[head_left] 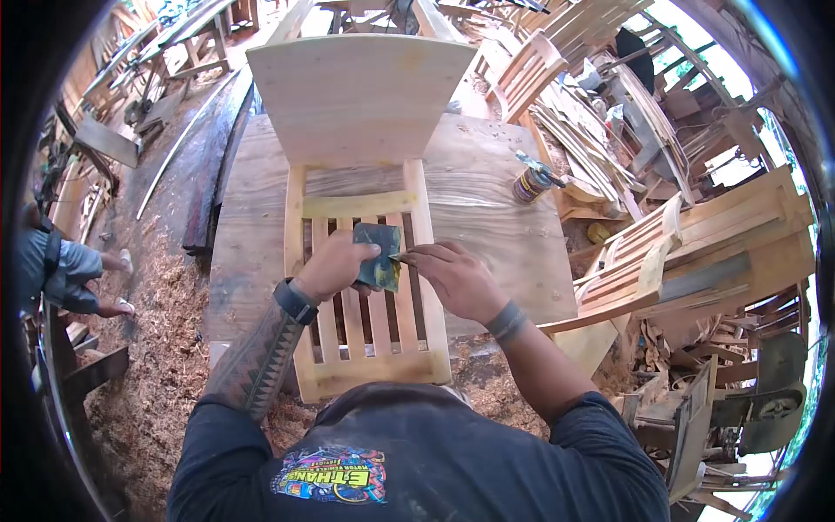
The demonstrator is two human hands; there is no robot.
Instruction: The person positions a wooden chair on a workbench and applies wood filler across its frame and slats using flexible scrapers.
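Note:
My left hand (335, 265) grips a dark green flat piece (378, 245) with yellowish smears, thumb on top. At its right edge, my right hand (452, 277) pinches something small and thin that I cannot make out. Both hands are above the slatted back of a wooden chair (416, 361), which lies on a plywood table (496, 252). The chair's broad seat panel (361, 96) stands up at the far end. Yellowish patches mark the chair's joints.
An open can (531, 184) with something in it stands at the table's right. Other chair parts (635, 261) lean beyond the right edge. Wood shavings (156, 374) cover the floor. A person's legs (74, 270) show at the far left.

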